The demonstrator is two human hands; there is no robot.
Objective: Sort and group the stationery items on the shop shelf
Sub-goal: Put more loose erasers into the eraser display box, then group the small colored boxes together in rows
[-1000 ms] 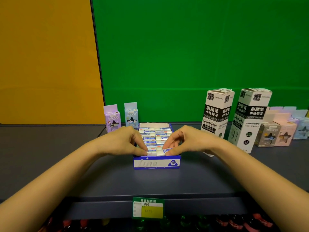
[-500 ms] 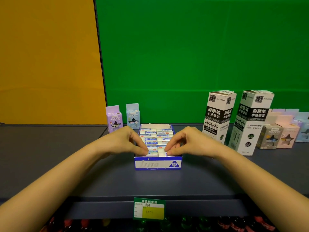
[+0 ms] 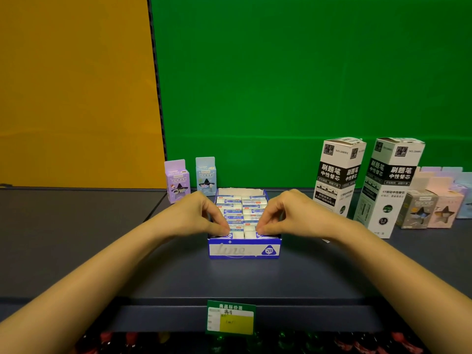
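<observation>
A blue open display box (image 3: 242, 250) marked 2B stands mid-shelf, filled with two rows of white erasers (image 3: 251, 200) in blue-printed sleeves. My left hand (image 3: 196, 215) hovers over the box's left side, thumb and forefinger pinched on the front-left eraser (image 3: 224, 235). Mirroring it on the other side, my right hand (image 3: 288, 215) pinches the front-right eraser (image 3: 255, 235). Both front erasers lie level inside the box.
A purple small box (image 3: 177, 183) and a light blue small box (image 3: 206, 177) stand behind the display box. Two tall black-and-white refill boxes (image 3: 337, 175) (image 3: 388, 185) and several pastel star boxes (image 3: 431, 208) stand right. A green price tag (image 3: 231, 318) hangs on the shelf edge.
The tilted eraser in my right fingers has been pushed down flat into the front row. Both hands have stayed over the box's front.
</observation>
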